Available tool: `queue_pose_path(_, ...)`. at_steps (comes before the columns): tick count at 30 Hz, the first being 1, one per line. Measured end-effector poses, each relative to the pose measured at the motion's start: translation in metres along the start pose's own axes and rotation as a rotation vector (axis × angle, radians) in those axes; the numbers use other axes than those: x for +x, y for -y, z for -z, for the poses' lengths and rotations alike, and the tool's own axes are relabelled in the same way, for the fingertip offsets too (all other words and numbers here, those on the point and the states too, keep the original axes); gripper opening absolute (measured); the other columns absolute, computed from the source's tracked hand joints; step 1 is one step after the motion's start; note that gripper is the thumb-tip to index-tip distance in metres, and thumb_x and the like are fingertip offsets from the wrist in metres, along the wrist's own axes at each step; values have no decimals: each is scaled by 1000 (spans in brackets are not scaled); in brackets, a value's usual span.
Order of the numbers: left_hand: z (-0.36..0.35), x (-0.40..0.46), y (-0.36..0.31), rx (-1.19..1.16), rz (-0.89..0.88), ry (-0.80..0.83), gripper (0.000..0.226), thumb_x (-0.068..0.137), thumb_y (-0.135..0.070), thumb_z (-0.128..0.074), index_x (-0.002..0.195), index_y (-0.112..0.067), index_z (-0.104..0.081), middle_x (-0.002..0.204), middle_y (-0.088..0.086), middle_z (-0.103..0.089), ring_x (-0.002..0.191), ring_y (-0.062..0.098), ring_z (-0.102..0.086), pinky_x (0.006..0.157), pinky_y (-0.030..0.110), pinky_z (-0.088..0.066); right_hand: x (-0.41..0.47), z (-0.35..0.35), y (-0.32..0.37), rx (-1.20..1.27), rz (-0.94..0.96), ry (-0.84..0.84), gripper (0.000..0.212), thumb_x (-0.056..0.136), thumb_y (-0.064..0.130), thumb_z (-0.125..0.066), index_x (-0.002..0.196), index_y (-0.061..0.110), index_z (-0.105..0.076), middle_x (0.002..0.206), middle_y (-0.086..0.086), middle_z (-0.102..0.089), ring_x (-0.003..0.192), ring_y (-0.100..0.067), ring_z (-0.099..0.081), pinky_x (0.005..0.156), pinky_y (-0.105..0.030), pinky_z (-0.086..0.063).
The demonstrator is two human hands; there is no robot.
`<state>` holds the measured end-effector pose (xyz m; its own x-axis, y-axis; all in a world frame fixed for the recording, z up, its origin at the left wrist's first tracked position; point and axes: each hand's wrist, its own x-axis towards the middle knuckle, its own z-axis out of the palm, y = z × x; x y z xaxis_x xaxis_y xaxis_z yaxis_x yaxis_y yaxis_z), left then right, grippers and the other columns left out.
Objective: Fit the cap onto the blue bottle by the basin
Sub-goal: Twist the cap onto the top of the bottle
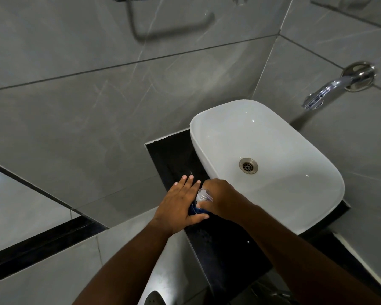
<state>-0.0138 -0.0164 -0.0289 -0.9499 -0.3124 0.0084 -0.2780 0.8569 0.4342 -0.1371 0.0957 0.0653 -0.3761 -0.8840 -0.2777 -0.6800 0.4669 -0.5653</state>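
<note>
A dark blue bottle [195, 209] stands on the black counter [216, 236] just left of the white basin [273, 137]. My left hand [179, 204] wraps the bottle from the left, thumb across its front and fingers stretched flat behind it. Most of the bottle is hidden between my two hands. My right hand [222, 198] is closed around a clear plastic cap [204, 194], which sits at the top of the bottle. Whether the cap is seated on the neck cannot be told.
A chrome tap [330, 89] sticks out of the grey tiled wall at the right, above the basin, whose drain [248, 165] shows. A towel rail [163, 20] hangs on the wall at the top. The counter's left edge drops off beside my left hand.
</note>
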Motion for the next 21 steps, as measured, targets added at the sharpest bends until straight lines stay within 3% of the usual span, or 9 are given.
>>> queue_pose_path(4, 1, 0, -2, -35, -2, -5, 92, 83, -73, -50, 153, -26, -14, 163, 4, -9, 145, 11, 10, 114, 30, 7, 4, -8, -7, -17, -33, 96, 58, 89, 22, -59, 138, 6, -32, 143, -15, -41, 130, -28, -41, 110, -30, -28)
queue_pose_path(9, 0, 1, 1, -8, 8, 18, 94, 83, -77, -46, 154, -25, -13, 164, 2, -6, 146, 13, 11, 115, 32, 7, 9, -12, -8, -29, -98, 56, 64, 85, 36, -62, 137, 13, -33, 142, -11, -44, 127, -28, -44, 112, -42, -33)
queue_pose_path(12, 3, 0, 0, -41, -3, 7, 91, 83, -75, -49, 153, -28, -16, 163, 2, -9, 145, 12, 10, 114, 31, 6, 6, -11, -8, 22, -125, 119, 67, 88, 30, -58, 142, 11, -22, 150, -12, -32, 136, -27, -33, 116, -37, -21)
queue_pose_path(14, 4, 0, -1, -66, -5, 0, 91, 82, -73, -52, 153, -27, -18, 163, 2, -11, 144, 10, 10, 114, 31, 5, 4, -10, -8, 96, -145, 182, 72, 90, 38, -47, 142, 4, -12, 153, -16, -23, 140, -28, -25, 117, -33, -13)
queue_pose_path(17, 3, 1, 0, -63, -4, 2, 93, 81, -75, -51, 153, -25, -18, 163, 2, -11, 144, 9, 11, 115, 32, 4, 3, -7, -3, 128, -174, 171, 72, 90, 41, -49, 137, -7, -24, 146, -25, -33, 134, -33, -35, 116, -39, -18)
queue_pose_path(19, 2, 1, 1, -69, -2, 8, 94, 81, -75, -51, 154, -25, -18, 163, 2, -10, 144, 9, 11, 115, 32, 4, 2, -8, 1, 164, -177, 144, 86, 84, 54, -52, 135, -10, -27, 144, -24, -36, 131, -32, -38, 115, -40, -23)
queue_pose_path(21, 3, 1, 2, -72, -2, 17, 94, 81, -75, -50, 153, -25, -19, 163, 3, -11, 144, 10, 11, 115, 32, 4, -2, -15, 3, 114, -198, 91, 68, 89, 38, -55, 139, 1, -26, 144, -17, -38, 132, -28, -38, 113, -34, -24)
